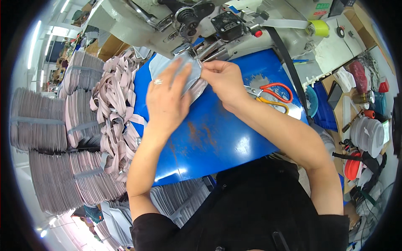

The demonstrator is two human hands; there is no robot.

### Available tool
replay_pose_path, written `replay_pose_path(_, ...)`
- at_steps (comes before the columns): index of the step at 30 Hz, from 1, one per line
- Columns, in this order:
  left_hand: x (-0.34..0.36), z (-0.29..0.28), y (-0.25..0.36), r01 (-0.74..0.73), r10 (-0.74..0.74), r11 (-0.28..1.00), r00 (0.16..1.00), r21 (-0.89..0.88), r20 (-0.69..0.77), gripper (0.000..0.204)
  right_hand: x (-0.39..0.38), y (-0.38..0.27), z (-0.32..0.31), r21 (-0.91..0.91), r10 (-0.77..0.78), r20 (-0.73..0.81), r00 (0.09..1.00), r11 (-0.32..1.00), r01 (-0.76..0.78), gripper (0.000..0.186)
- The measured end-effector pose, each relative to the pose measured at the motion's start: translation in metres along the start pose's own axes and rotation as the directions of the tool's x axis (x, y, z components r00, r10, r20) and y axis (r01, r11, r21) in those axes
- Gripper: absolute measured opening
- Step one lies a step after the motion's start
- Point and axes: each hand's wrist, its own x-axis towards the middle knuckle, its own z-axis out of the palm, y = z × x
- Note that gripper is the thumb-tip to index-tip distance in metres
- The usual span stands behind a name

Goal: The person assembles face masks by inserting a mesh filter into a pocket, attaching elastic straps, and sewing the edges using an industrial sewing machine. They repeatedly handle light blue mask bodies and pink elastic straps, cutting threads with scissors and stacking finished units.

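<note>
A light grey-blue fabric piece [195, 71] with a pale edge lies under the head of a sewing machine [188, 25]. My left hand [167, 90], a ring on one finger, rests on it with fingers stretched out and slightly blurred. At the right edge of the fabric, close to the presser foot, my right hand [222, 78] pinches the border between thumb and forefinger. Red and orange handled scissors [272, 94] lie on the blue table [234, 138] beside my right forearm; part of their blades is hidden.
Banded stacks of grey and pink pieces [37, 121] rise at the left, next to a heap of pink straps [115, 96]. A yellow tape roll [318, 28] sits on the machine. Tools, white spools [366, 134] and a blue tray [324, 108] crowd the right side.
</note>
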Motion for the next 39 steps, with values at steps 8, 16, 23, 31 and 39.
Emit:
replay_pose_path(8, -0.026, -0.047, -0.020, -0.027, -0.033, 0.988, 0.924, 0.152, 0.381, 0.085, -0.010, -0.005, 0.030, -0.393, -0.071, -0.175, 0.982, 0.920, -0.004, 0.029)
replay_pose_path(16, 0.014, -0.080, -0.029, -0.327, 0.206, 0.935, 0.816, 0.139, 0.540, 0.072, -0.012, -0.006, -0.004, -0.311, -0.033, 0.045, 0.998, 0.949, 0.046, 0.031)
replay_pose_path(23, 0.040, -0.091, -0.027, -0.422, 0.268, 0.898, 0.753, 0.129, 0.601, 0.055, -0.018, -0.023, -0.012, -0.176, 0.164, 0.120, 0.979, 0.974, -0.142, 0.032)
replay_pose_path(31, 0.054, -0.079, -0.019, -0.389, 0.197, 0.897, 0.777, 0.209, 0.598, 0.039, -0.007, -0.017, 0.003, -0.047, 0.123, 0.005, 0.992, 0.991, -0.123, 0.027)
replay_pose_path(39, 0.043, -0.072, 0.015, -0.267, 0.044, 0.918, 0.803, 0.294, 0.595, 0.039, -0.005, -0.012, 0.005, 0.025, 0.151, 0.000, 0.989, 0.988, -0.151, 0.025)
